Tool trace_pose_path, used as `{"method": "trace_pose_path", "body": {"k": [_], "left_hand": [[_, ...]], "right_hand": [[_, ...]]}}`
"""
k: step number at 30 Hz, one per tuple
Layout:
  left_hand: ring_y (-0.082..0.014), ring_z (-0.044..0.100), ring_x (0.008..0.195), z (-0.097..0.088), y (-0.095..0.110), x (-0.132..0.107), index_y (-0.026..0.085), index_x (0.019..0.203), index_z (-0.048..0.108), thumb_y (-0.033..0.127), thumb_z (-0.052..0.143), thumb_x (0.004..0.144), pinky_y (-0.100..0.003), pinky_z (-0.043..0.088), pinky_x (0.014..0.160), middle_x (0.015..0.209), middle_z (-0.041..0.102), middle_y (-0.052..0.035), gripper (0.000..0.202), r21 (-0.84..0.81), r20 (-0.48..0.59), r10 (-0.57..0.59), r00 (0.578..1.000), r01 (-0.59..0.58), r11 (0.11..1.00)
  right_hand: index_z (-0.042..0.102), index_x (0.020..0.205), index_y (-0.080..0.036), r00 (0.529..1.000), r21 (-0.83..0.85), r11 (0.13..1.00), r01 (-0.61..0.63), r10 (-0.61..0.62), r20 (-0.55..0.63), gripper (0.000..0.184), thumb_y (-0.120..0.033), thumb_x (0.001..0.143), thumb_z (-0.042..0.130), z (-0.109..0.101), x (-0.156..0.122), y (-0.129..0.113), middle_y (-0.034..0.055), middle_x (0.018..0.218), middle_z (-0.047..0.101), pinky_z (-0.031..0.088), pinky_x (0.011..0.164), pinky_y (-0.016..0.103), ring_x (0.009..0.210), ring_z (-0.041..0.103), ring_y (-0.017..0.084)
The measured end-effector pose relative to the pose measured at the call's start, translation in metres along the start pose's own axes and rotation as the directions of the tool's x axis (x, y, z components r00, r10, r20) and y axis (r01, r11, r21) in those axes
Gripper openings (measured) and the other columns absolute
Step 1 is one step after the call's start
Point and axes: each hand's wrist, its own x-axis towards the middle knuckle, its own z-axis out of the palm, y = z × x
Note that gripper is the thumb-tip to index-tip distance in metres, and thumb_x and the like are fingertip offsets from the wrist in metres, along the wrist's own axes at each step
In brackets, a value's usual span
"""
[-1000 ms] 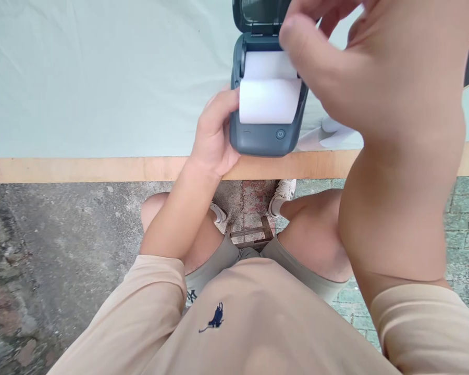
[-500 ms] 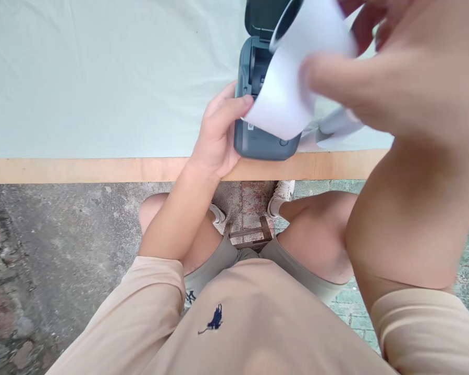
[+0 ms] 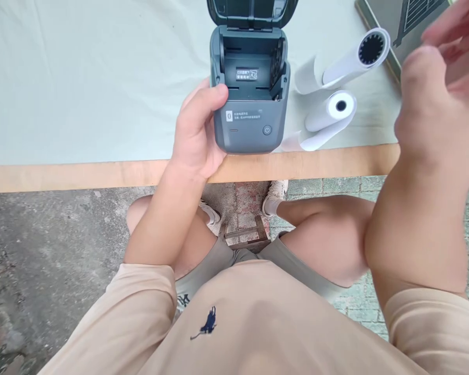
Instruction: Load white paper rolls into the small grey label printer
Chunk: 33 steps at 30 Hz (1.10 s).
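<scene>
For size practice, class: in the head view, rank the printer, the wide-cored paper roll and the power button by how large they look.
1. Printer
2. Wide-cored paper roll
3. Power button

Matt plastic printer [image 3: 248,108] w/ glossy lid [image 3: 254,11], smooth paper rolls [image 3: 318,115], smooth wood tbl edge [image 3: 140,174]

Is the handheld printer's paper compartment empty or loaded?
Empty: lid raised, the paper compartment shows its bare floor and a printed label.

The dark blue-grey printer [image 3: 250,99] gapes, lid [image 3: 252,11] raised at twelve o'clock; partly unwound, the wide-cored paper roll [image 3: 346,62] lies toward its two o'clock, the narrow-cored paper roll [image 3: 323,113] toward three.
</scene>
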Motion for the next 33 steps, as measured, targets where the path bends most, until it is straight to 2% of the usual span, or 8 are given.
{"method": "trace_pose_path", "body": {"k": [6,9,14,17,21,24,28,33], "left_hand": [[-0.024,0.059,0.097,0.008,0.003,-0.001,0.03,0.096,0.057,0.047,0.049,0.07,-0.034,0.051,0.076,0.078,0.065,-0.0036,0.033,-0.01,0.012,0.022,1.0,-0.022,1.0],[-0.0251,0.058,0.099,0.017,0.008,-0.003,0.029,0.094,0.057,0.042,0.05,0.07,-0.036,0.05,0.078,0.08,0.065,-0.0038,0.029,-0.01,0.023,0.023,0.999,-0.022,1.0],[-0.0209,0.059,0.089,0.026,0.014,-0.005,0.028,0.083,0.057,0.035,0.046,0.072,-0.032,0.048,0.072,0.083,0.062,-0.0018,0.017,-0.037,0.082,0.08,0.993,-0.077,0.996],[-0.0154,0.058,0.075,0.028,0.014,-0.006,0.024,0.077,0.054,0.026,0.046,0.074,-0.028,0.046,0.065,0.077,0.057,-0.0009,0.009,-0.111,0.128,0.121,0.984,-0.107,0.988],[-0.0095,0.054,0.064,0.027,0.014,-0.009,0.02,0.082,0.053,0.018,0.045,0.075,-0.022,0.04,0.057,0.072,0.054,0.0004,0.011,-0.157,0.163,0.142,0.976,-0.117,0.981],[-0.0122,0.056,0.069,0.028,0.014,-0.01,0.022,0.085,0.054,0.019,0.046,0.075,-0.023,0.041,0.058,0.076,0.057,-0.0004,0.013,-0.174,0.177,0.141,0.974,-0.111,0.979],[-0.0175,0.059,0.086,0.026,0.013,-0.009,0.023,0.082,0.054,0.024,0.044,0.075,-0.025,0.044,0.063,0.08,0.06,-0.0015,0.012,-0.155,0.186,0.145,0.972,-0.116,0.981],[-0.0198,0.06,0.087,0.017,0.012,-0.007,0.024,0.079,0.056,0.04,0.047,0.071,-0.03,0.048,0.073,0.069,0.059,-0.0019,0.019,-0.1,0.114,0.05,0.992,-0.038,0.994]], "right_hand": [[0.056,0.093,-0.022,0.93,-0.072,0.996,0.051,-0.021,0.368,0.027,-0.031,0.067,0.054,0.002,-0.017,0.003,0.0011,0.069,0.05,0.033,0.056,0.02,0.06,0.041,0.003],[0.057,0.085,-0.022,0.92,-0.028,0.993,0.119,-0.099,0.378,0.025,-0.035,0.064,0.06,0.006,-0.013,-0.006,0.0016,0.075,0.051,0.033,0.06,0.022,0.067,0.041,0.004],[0.049,0.082,-0.019,0.857,0.414,0.91,0.028,-0.236,0.459,0.025,-0.031,0.063,0.06,0.004,-0.008,-0.041,0.0004,0.084,0.055,0.041,0.064,0.023,0.076,0.051,0.006],[0.051,0.086,-0.02,0.824,0.393,0.917,0.067,-0.273,0.496,0.023,-0.034,0.069,0.056,0.008,-0.005,-0.064,-0.0025,0.081,0.055,0.042,0.063,0.021,0.072,0.05,0.003],[0.054,0.095,-0.022,0.888,0.014,0.969,0.248,-0.234,0.395,0.032,-0.045,0.076,0.044,0.024,0.004,-0.077,-0.0028,0.092,0.056,0.04,0.081,0.028,0.083,0.048,0.008],[0.052,0.101,-0.027,0.939,-0.238,0.946,0.218,-0.137,0.316,0.038,-0.053,0.075,0.041,0.035,0.009,-0.078,-0.0052,0.1,0.055,0.038,0.087,0.037,0.096,0.046,0.016],[0.048,0.104,-0.034,0.953,-0.301,0.939,0.164,-0.072,0.293,0.034,-0.051,0.076,0.04,0.041,0.011,-0.08,-0.0088,0.103,0.053,0.035,0.091,0.04,0.102,0.044,0.018],[0.052,0.097,-0.024,0.955,-0.31,0.905,0.292,-0.26,0.141,0.037,-0.048,0.08,0.03,0.04,0.009,-0.08,-0.0025,0.095,0.052,0.036,0.092,0.031,0.095,0.046,0.012]]}}
